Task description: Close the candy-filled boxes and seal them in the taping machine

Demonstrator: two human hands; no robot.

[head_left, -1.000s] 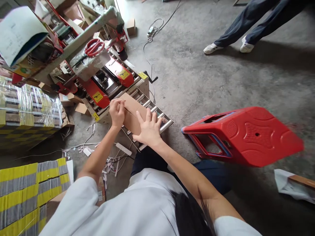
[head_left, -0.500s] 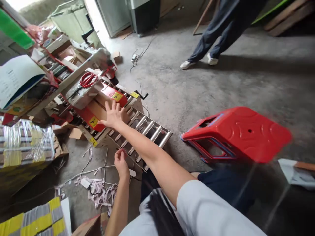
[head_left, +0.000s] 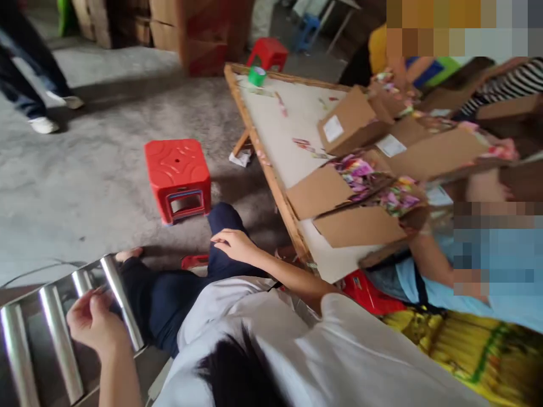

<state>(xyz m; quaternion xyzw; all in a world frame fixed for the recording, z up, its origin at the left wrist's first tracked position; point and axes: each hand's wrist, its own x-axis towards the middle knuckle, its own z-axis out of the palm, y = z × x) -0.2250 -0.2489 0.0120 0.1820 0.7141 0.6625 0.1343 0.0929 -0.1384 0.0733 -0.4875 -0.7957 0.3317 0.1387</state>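
Observation:
My left hand (head_left: 97,323) is over the metal rollers of a conveyor (head_left: 59,330) at the lower left, its fingers curled in and the thumb pinched against them. Whether something small sits in that pinch cannot be made out. Above my dark-trousered thigh, my right hand (head_left: 236,246) hangs palm down with loosely stretched fingers and holds nothing. A red plastic stool (head_left: 177,164) stands on the floor just beyond my knee.
A wooden-edged table (head_left: 271,169) to the right bears several open cardboard boxes (head_left: 358,226) of colourful packets and a green tape roll (head_left: 257,76). Co-workers sit around it. Another red stool (head_left: 268,52) is behind. A person's legs (head_left: 31,68) are at the far left.
The view has swung to the right, from the conveyor machine to the table with boxes. My right hand has come back from the machine to above my thigh. My left hand stays pinched.

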